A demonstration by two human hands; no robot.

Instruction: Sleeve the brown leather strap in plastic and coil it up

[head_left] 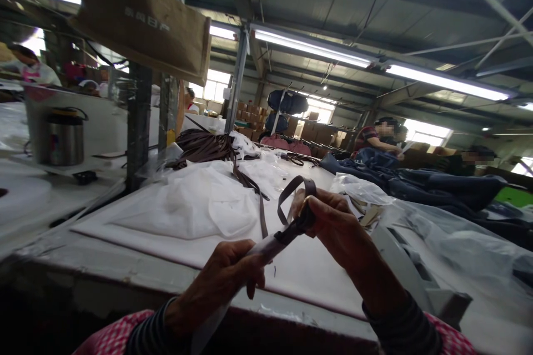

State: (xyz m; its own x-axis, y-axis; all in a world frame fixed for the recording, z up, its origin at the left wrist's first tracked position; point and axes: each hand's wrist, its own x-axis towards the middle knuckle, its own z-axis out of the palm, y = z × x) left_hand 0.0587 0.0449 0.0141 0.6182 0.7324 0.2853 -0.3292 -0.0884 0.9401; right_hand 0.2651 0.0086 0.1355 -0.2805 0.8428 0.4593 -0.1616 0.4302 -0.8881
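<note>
While I watch through the head camera, my left hand (227, 274) is curled shut around a pale, flat sleeve (262, 248) that runs down toward my lap, and my right hand (333, 222) pinches the dark strap (296, 199) just where it comes out of the sleeve's upper end, fingers closed tight on it. That strap is held in the air above the near edge of the white table (308, 272), its free end looping up and back over my right fingers. What worries me is the loop: if the right pinch loosens, I judge the strap could slide out of the sleeve, or twist inside it, since the left grip sits well below the opening and steadies only the sleeve. The clear plastic sheet (437, 227) lying just beside my right wrist could also catch the hanging end (it looks loose and crumpled). Counting now: one strap in hand, one sleeve, one heap of more dark straps (208, 147) farther up the table, too tangled to count singly, with one long one trailing down over a folded white cloth (200, 205). One steel jug (64, 136) stands off to the left, and I make out three other people at the benches behind, none of them near my hands.
</note>
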